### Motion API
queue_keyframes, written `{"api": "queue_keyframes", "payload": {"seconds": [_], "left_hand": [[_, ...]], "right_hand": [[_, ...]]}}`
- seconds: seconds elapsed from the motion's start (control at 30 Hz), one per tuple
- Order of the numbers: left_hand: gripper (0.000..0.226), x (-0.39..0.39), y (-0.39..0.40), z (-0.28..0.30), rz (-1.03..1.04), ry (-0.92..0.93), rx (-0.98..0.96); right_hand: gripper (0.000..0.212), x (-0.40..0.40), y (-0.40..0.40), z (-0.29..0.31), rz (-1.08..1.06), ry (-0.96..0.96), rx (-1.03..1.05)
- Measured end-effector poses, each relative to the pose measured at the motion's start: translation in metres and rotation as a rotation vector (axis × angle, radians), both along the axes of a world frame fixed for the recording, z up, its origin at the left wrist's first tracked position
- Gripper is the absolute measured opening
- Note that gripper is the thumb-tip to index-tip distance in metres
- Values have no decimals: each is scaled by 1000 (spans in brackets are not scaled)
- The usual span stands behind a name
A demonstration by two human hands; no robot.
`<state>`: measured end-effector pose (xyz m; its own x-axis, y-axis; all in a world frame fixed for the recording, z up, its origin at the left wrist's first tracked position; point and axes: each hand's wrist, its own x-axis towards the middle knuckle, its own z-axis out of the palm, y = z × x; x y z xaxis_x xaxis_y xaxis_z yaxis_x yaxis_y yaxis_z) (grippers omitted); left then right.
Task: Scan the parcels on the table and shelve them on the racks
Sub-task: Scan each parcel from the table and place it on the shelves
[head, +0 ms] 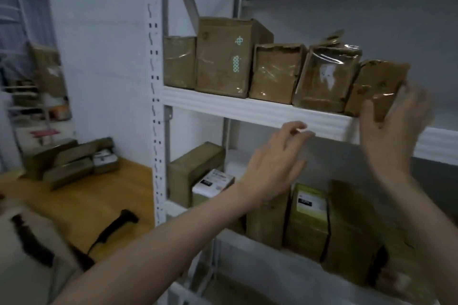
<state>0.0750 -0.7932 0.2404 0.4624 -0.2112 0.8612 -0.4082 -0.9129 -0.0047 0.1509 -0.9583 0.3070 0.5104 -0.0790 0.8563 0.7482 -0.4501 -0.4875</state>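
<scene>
The right hand (pixel 394 126) was up at the upper shelf (pixel 247 106), thumb and fingers clasped on the lower end of the brown parcel (pixel 379 84) at the right end of the row, the parcel tilted on the shelf edge. The left hand (pixel 275 158) hovered just below that shelf edge, fingers loosely spread, holding nothing. Beside the held parcel stood four more brown boxes (pixel 223 57) in a line along the same shelf, the nearest one leaning. Down on the lower shelf (pixel 260 250) more boxes (pixel 307 220) stood upright, some with white labels. Off to the left, the wooden table (pixel 99 195) carried a small heap of parcels (pixel 71 161) at its far end and a black scanner (pixel 114 225) lying near the rack post (pixel 156 106)
</scene>
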Motion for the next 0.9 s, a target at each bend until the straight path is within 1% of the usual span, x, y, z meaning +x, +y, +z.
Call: {"api": "queue_keyframes", "payload": {"seconds": [0.07, 0.13, 0.17, 0.2, 0.27, 0.33, 0.4, 0.5, 0.57, 0.63, 0.73, 0.83, 0.9], "left_hand": [[38, -26, 27, -50, 82, 139, 69], [35, -57, 59, -107, 187, 387, 78], [35, -76, 76, -133, 245, 531, 60], [36, -95, 94, -158, 314, 678, 40], [36, -136, 127, -197, 446, 930, -20], [39, -176, 158, -224, 556, 1079, -119], [43, -213, 188, -240, 672, 1175, -205], [47, -259, 236, -259, 816, 1272, -304], [49, -288, 272, -265, 852, 1285, -346], [49, -317, 307, -266, 882, 1277, -376], [47, -361, 362, -262, 922, 1280, -405], [47, -397, 413, -251, 968, 1241, -422], [47, -416, 446, -242, 995, 1204, -417]], "right_hand": [[50, -21, 16, -37, -19, -183, -15], [36, -44, 40, -83, 25, -334, -132], [31, -54, 53, -106, 89, -344, -215], [29, -62, 69, -128, 171, -294, -306], [26, -73, 101, -172, 317, -93, -508], [31, -83, 132, -205, 484, 175, -693], [32, -95, 167, -231, 617, 399, -840], [33, -108, 226, -253, 702, 554, -999], [35, -121, 275, -260, 762, 587, -1078], [41, -136, 325, -265, 746, 596, -1140], [41, -169, 398, -271, 715, 671, -1138], [30, -203, 464, -279, 727, 694, -1137], [28, -222, 503, -288, 744, 688, -1146]]}}
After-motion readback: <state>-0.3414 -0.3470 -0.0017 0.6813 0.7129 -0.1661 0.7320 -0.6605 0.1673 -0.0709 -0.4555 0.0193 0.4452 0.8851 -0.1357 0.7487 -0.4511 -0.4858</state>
